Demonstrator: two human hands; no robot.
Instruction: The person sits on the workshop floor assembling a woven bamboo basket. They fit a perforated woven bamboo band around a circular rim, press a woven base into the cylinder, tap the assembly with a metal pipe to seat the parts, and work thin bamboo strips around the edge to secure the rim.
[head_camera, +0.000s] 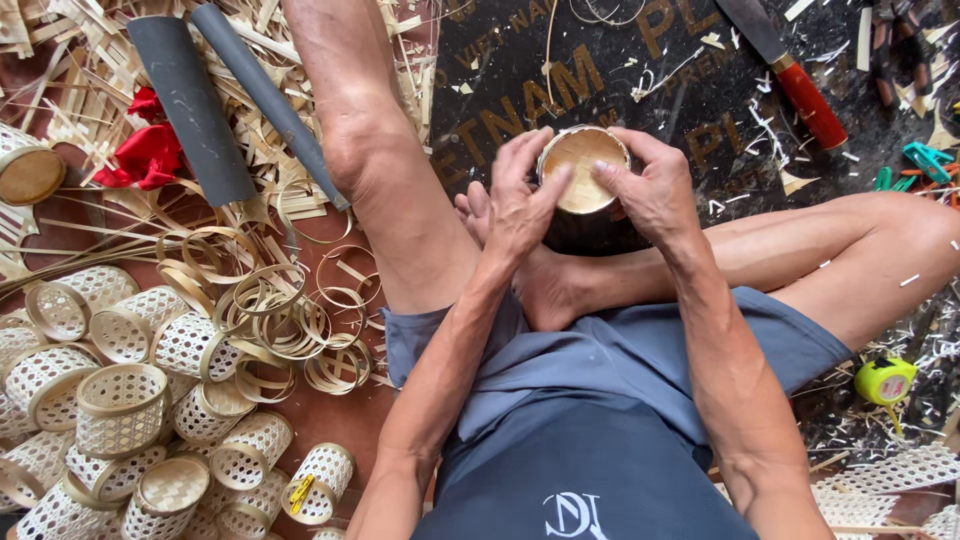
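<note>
Mid-batch, I'd judge: both grips clenched on one small round basket (583, 168) at centre, left hand (520, 205) and right hand (650, 190) pressing its base in; woven cylinders (130, 400) piled near left, loose rings (290, 320) unused.

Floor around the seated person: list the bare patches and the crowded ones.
Barest: the dark printed mat between the small round woven bamboo basket and the red-handled knife. Crowded: pile of woven bamboo cylinders, loose bamboo rings, bamboo strips.
</note>
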